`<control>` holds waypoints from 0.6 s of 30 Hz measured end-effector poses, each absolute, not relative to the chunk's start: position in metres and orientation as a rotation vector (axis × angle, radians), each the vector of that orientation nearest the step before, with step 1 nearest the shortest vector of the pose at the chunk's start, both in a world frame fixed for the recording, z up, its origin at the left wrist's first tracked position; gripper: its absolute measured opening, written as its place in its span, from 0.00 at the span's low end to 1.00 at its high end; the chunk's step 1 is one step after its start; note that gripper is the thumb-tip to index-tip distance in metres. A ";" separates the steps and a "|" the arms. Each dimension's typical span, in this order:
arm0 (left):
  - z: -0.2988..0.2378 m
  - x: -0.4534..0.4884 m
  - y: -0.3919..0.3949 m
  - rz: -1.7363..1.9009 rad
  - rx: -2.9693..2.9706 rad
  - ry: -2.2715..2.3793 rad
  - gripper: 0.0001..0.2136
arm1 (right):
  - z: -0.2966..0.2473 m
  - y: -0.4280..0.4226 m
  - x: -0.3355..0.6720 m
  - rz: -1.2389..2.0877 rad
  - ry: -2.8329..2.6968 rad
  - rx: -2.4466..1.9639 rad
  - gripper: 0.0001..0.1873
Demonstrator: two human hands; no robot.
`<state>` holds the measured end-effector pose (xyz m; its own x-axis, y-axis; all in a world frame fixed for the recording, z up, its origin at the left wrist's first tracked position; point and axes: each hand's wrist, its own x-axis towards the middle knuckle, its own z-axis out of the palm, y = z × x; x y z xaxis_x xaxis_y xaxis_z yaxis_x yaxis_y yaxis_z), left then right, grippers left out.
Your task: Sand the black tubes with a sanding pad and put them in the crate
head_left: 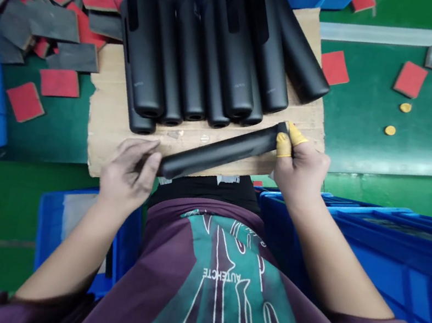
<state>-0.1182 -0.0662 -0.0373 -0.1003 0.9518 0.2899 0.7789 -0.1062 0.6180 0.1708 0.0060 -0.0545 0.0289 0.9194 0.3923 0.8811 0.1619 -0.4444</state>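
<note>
A black tube slants across the near edge of a cardboard sheet, its right end higher in the view. At its left end, the fingers of my left hand are curled closed around the tip. My right hand pinches the other end, with yellow finger cots on the thumb and a finger. A small dark piece shows between those fingers; whether it is a separate pad or the tube's own end, I cannot tell. Just beyond lie several black slotted casings, side by side and partly stacked.
Red-and-grey pads are heaped at the left, and a few red pads lie on the green surface at the right near two yellow finger cots. Blue crates stand behind the casings, at far left, and beside my right arm.
</note>
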 end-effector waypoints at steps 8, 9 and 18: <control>-0.057 -0.129 -0.073 0.878 1.797 1.809 0.11 | -0.056 0.003 0.174 0.104 -1.817 -1.684 0.23; -0.056 -0.127 -0.070 0.891 1.771 1.780 0.11 | -0.055 0.003 0.174 0.117 -1.806 -1.674 0.23; -0.022 -0.092 -0.070 0.765 1.113 1.183 0.30 | -0.050 0.008 0.171 0.144 -1.751 -1.697 0.22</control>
<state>-0.0919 -0.0695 -0.0223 0.2470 0.9147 -0.3200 0.0842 0.3087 0.9474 0.1711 0.0084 -0.0500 0.0869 0.9172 0.3888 0.8413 0.1415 -0.5217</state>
